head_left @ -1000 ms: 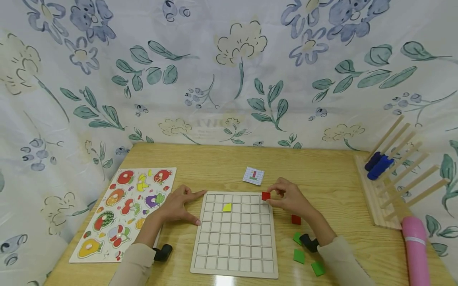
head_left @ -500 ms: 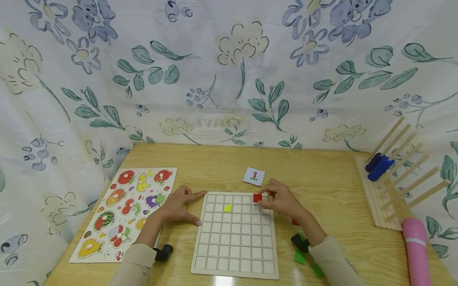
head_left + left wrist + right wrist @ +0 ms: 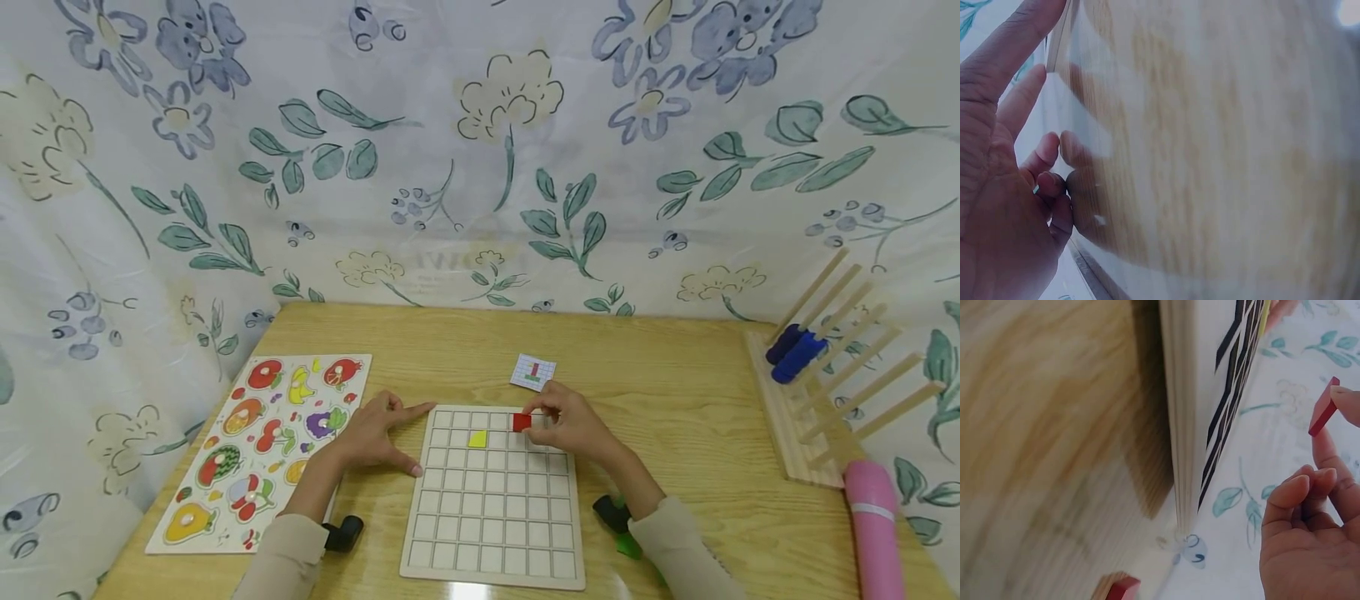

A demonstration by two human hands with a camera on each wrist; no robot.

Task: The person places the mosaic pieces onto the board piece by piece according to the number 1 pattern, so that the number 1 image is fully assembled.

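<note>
My right hand (image 3: 572, 423) pinches a red square tile (image 3: 522, 422) between thumb and index finger, over the top rows of the wooden grid board (image 3: 461, 507). In the right wrist view the red tile (image 3: 1324, 407) is tilted and held above the board's surface. A yellow tile (image 3: 477, 438) with one slanted corner lies in a cell of the second row. My left hand (image 3: 375, 432) rests at the board's left edge, thumb and index finger spread and touching it. The left wrist view shows the left hand's (image 3: 1004, 162) other fingers loosely bent near the tabletop.
A small printed pattern card (image 3: 533, 372) lies behind the board. On the left is a fruit puzzle board (image 3: 281, 425). Green tiles (image 3: 628, 546) sit partly under the right wrist. A wooden peg rack (image 3: 795, 417) and a pink cylinder (image 3: 872, 525) stand at right.
My right hand has carried the red tile leftward along the top of the board. Its forearm now covers more of the loose tiles. The left hand stays in place.
</note>
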